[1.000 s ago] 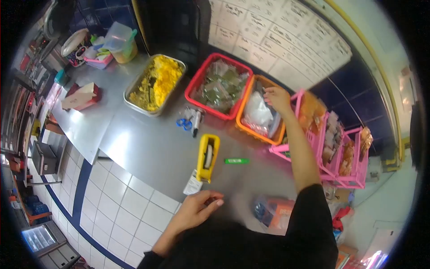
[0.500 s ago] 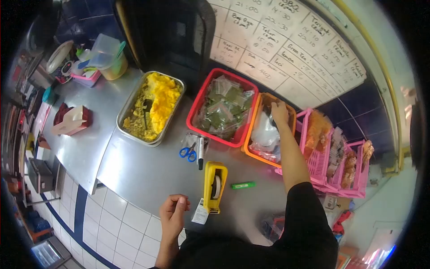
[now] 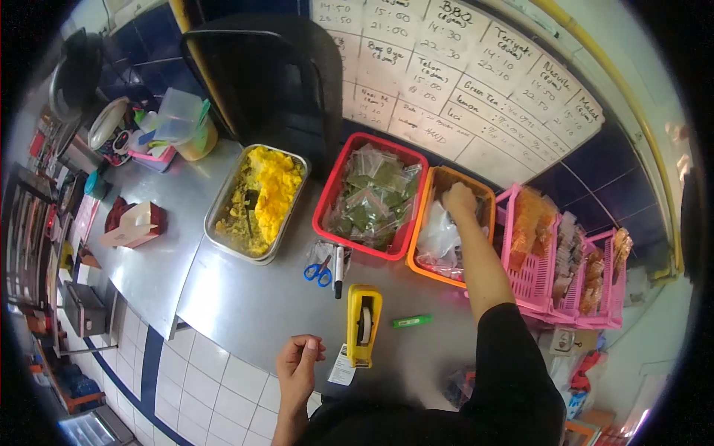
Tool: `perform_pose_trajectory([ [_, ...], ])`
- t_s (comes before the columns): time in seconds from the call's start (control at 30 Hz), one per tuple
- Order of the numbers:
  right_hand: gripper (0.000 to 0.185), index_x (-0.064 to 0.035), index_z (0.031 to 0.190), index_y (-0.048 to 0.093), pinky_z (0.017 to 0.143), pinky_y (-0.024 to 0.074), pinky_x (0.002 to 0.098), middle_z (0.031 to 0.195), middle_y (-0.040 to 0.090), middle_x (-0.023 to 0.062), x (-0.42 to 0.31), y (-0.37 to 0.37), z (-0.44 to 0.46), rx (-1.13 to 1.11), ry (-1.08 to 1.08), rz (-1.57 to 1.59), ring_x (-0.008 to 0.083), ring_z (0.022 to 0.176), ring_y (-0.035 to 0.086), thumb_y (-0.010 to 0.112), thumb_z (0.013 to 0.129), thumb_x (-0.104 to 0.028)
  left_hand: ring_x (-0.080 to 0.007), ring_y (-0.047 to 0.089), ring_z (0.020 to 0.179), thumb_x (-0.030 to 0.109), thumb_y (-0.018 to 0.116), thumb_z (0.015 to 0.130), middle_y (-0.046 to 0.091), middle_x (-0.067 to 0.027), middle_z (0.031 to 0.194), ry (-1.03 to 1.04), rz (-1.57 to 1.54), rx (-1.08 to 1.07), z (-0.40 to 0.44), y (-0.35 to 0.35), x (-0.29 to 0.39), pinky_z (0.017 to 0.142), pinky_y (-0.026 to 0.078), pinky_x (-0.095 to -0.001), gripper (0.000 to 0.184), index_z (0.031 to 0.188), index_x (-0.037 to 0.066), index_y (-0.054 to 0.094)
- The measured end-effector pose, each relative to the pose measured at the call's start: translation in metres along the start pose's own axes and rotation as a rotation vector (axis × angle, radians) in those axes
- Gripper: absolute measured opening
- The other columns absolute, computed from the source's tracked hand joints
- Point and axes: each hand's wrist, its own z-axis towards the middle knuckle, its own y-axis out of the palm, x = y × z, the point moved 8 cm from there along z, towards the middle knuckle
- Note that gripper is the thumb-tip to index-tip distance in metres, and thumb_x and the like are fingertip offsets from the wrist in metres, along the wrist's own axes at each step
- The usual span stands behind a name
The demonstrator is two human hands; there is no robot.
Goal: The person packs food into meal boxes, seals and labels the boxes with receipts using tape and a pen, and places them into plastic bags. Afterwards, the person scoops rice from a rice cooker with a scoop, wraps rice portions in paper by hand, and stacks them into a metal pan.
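Observation:
My right hand (image 3: 459,201) reaches down into the orange basket (image 3: 413,262), its fingers closed at the plastic bags (image 3: 439,239); what they grip is hidden. My left hand (image 3: 300,362) hovers at the front edge of the steel table, fingers curled together with the thumb alongside and nothing visible in them. Right of it stands a yellow tape dispenser (image 3: 364,327) with a white label (image 3: 342,369) beside its base. A green object (image 3: 412,321) lies farther right. Behind the dispenser are a marker (image 3: 339,272) and blue-handled scissors (image 3: 318,273).
A red basket (image 3: 320,215) of small green-filled packets adjoins the orange one. To its left is a metal tray (image 3: 212,223) of yellow food. Pink baskets (image 3: 529,286) stand at the right, a red box (image 3: 141,225) at the left. A whiteboard (image 3: 476,89) leans behind.
My right hand has gone deeper into the orange basket. My left hand has moved away from the label, leftward, and turned thumb-up. The camera view has shifted.

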Motion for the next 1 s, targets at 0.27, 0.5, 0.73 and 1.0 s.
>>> perform_pose_trajectory([
  [0.27, 0.056, -0.0023, 0.13, 0.06, 0.097, 0.0525, 0.05, 0.12, 0.069, 0.0235, -0.002, 0.005, -0.008, 0.046, -0.074, -0.141, 0.0403, 0.115, 0.066, 0.069, 0.087, -0.037, -0.015, 0.061, 0.074, 0.02, 0.063, 0.101, 0.066, -0.0095, 0.086, -0.03, -0.003, 0.006, -0.009, 0.001, -0.014, 0.071, 0.05, -0.0294, 0.022, 0.098, -0.002, 0.065],
  [0.5, 0.052, -0.0032, 0.129, 0.062, 0.093, 0.0519, 0.0459, 0.113, 0.072, 0.0212, 0.034, -0.003, 0.023, 0.171, -0.083, 0.432, 0.0362, 0.106, 0.069, 0.075, 0.083, -0.024, -0.0115, 0.062, 0.078, 0.017, 0.062, 0.102, 0.068, -0.0068, 0.09, 0.02, -0.043, 0.062, -0.015, -0.012, -0.014, 0.073, 0.051, -0.0272, 0.019, 0.103, -0.001, 0.066],
  [0.73, 0.023, -0.0037, 0.106, 0.072, 0.06, 0.0503, 0.0279, 0.085, 0.07, 0.0053, 0.053, -0.072, 0.02, 0.216, -0.168, 1.159, 0.0137, 0.072, 0.065, 0.07, 0.094, -0.023, -0.013, 0.06, 0.078, 0.02, 0.062, 0.102, 0.065, -0.0066, 0.086, 0.065, -0.004, -0.089, -0.016, 0.021, -0.001, 0.07, 0.049, -0.0284, 0.022, 0.1, -0.001, 0.065],
  [1.0, 0.039, -0.0042, 0.113, 0.072, 0.089, 0.0502, 0.0339, 0.107, 0.072, 0.0093, 0.016, -0.167, -0.232, -0.312, -0.42, 1.099, 0.0185, 0.098, 0.065, 0.059, 0.1, -0.038, -0.0196, 0.058, 0.11, 0.021, 0.067, 0.098, 0.064, -0.0155, 0.113, 0.759, 0.312, -0.349, -0.026, 0.18, 0.078, 0.098, 0.045, -0.0345, 0.042, 0.131, -0.002, 0.055],
])
